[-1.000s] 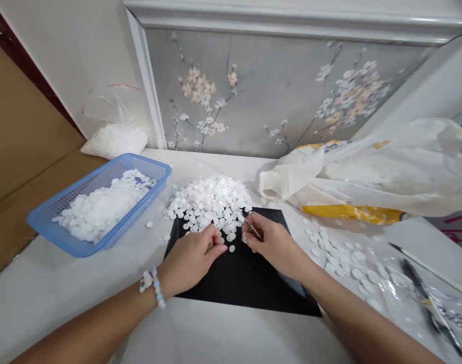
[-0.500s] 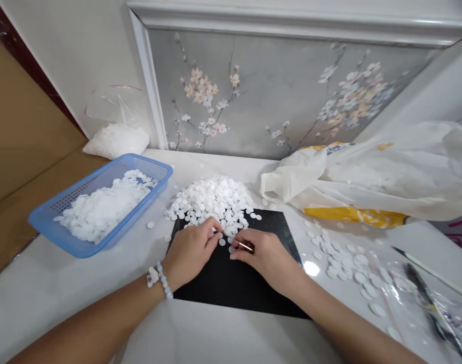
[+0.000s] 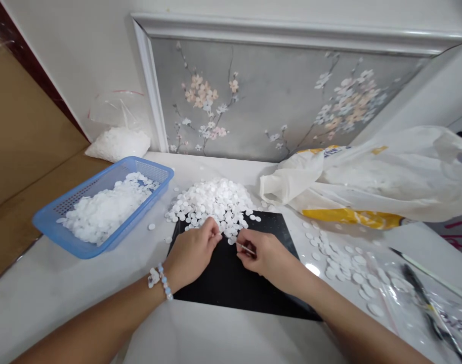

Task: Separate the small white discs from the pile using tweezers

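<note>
A heap of small white discs [image 3: 215,197] spreads over the back edge of a black mat [image 3: 238,288]. My left hand [image 3: 195,250], with a beaded bracelet [image 3: 164,282] at the wrist, is over the mat's left part. Its thumb and forefinger are pinched on a small white disc [image 3: 216,234], of which only a sliver shows. To the right, my right hand [image 3: 266,255] is closed around a thin metal tool [image 3: 247,248]; its kind is unclear, as the fingers cover most of it. Both sets of fingertips are just in front of the heap.
At left stands a blue basket [image 3: 75,250] of white discs, before a clear bag [image 3: 119,141] of white pieces. A white plastic bag [image 3: 367,177] lies back right. Loose discs [image 3: 340,260], a black-handled tool [image 3: 420,288] and a slim pale tool [image 3: 430,273] are at right.
My right hand first moved left and toward me, then slightly back right. My left hand shifted a little and now pinches a disc. A couple of discs lie apart on the mat's back right.
</note>
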### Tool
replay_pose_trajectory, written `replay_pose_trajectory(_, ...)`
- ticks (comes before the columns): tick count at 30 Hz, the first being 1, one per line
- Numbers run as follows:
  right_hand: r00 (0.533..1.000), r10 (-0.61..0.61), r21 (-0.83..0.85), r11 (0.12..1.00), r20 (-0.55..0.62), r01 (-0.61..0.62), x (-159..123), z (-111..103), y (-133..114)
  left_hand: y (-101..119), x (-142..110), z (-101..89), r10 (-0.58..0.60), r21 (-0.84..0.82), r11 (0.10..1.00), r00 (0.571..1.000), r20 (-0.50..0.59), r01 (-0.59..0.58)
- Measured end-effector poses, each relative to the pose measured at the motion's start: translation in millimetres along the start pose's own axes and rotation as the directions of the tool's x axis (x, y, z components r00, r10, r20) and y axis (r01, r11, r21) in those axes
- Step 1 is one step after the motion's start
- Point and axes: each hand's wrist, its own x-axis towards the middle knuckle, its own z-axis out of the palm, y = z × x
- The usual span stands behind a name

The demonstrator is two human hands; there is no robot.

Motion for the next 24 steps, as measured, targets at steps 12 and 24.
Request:
replay_pose_trajectory(12, 0.967, 0.229, 0.68, 0.693, 0.108, -0.24, 12.2, -3.4, 12.8, -7.5, 11.7, -5.9, -0.22, -0.962, 0.236, 0.972, 0.084, 0.137)
replay_pose_trajectory(24, 0.985, -0.117, -0.13, 0.986, -0.127, 0.1, 11.3, 6.0, 6.7, -7.6, 10.5, -0.5, -0.263, -0.81, 0.56, 0.964, 0.027, 0.176)
